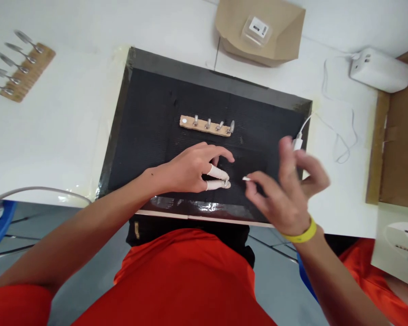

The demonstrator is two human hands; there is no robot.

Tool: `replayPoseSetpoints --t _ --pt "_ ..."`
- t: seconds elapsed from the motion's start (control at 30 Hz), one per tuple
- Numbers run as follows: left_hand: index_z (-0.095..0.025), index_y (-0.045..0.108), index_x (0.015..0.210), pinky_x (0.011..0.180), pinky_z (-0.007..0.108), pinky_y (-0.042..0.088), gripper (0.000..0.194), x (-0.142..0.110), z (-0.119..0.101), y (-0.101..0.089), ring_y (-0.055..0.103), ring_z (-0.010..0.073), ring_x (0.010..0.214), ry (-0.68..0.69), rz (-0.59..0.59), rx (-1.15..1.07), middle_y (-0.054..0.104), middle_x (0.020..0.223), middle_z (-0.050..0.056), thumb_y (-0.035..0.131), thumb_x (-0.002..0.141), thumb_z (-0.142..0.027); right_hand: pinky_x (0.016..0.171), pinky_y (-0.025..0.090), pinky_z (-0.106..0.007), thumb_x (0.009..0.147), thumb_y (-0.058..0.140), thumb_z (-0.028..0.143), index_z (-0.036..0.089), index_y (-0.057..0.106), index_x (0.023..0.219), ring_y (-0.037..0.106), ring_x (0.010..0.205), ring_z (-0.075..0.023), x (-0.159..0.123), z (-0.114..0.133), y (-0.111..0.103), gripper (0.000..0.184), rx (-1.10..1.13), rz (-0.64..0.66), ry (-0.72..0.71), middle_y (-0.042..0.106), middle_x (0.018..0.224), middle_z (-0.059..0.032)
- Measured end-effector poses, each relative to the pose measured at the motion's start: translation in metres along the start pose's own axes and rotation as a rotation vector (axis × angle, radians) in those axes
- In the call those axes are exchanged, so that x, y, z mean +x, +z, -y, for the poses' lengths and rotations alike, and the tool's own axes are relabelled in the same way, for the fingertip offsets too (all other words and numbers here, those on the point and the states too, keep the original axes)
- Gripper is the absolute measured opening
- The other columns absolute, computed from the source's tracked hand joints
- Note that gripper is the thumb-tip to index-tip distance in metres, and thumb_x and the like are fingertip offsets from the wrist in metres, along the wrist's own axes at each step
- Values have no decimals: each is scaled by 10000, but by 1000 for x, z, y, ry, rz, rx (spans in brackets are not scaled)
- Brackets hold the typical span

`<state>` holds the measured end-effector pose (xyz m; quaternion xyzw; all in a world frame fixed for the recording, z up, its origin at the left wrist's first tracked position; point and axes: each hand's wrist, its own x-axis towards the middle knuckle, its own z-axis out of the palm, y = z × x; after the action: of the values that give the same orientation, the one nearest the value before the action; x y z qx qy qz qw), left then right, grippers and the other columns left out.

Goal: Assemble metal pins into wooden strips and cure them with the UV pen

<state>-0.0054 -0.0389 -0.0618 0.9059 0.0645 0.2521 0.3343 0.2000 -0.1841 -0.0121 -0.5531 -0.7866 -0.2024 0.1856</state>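
My left hand (pixel 193 166) is over the black mat, with white coverings on two of its fingers. Those covered fingertips pinch a small shiny piece (pixel 226 182), mostly hidden between them. To the right, my right hand (pixel 287 194), slightly blurred and wearing a yellow wristband, holds a small white piece (pixel 246 178) between two fingertips. Its other fingers are spread. The two hands are apart. Beyond my left hand lies a wooden strip (pixel 202 128) with a white dot at one end and several small upright metal pieces along it.
The black mat (pixel 149 127) is taped to a white table (pixel 71 117). A second wooden strip (pixel 27 77) at far left carries several spoon-like metal pieces. Behind the mat, a brown paper tray (pixel 282 43) holds a clear plastic box (pixel 256 31). A white power adapter (pixel 381 70) and cables occupy the right.
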Motion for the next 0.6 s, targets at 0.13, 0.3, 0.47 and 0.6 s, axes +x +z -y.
replayPoseSetpoints --t 0.13,0.3,0.47,0.6 --pt "-236 832 972 879 359 501 132 0 0 -1 670 172 872 1 8 -13 723 1280 114 702 977 -262 1038 522 -351 882 770 201 254 694 943 438 1412 -238 -2 10 -4 111 119 54 -120 677 1404 -63" --pt "-247 831 953 874 339 507 98 1 -1 -1 663 154 855 -10 15 14 723 1279 96 742 963 -289 1087 485 -441 872 779 191 215 683 934 380 1478 -321 -4 -9 3 116 69 11 38 410 1688 -101" --pt "-196 814 977 844 334 521 164 1 -2 1 641 156 826 10 -20 107 734 1215 117 670 1013 -266 1105 436 -465 916 739 195 210 681 936 443 1445 -325 -8 -17 9 63 84 96 41 403 1697 -95" --pt "-181 808 961 833 348 515 198 1 -3 2 621 162 804 23 4 184 739 1186 115 648 1028 -277 1062 437 -494 946 711 242 212 695 933 483 1407 -343 -15 -12 11 36 -14 220 50 509 1623 -140"
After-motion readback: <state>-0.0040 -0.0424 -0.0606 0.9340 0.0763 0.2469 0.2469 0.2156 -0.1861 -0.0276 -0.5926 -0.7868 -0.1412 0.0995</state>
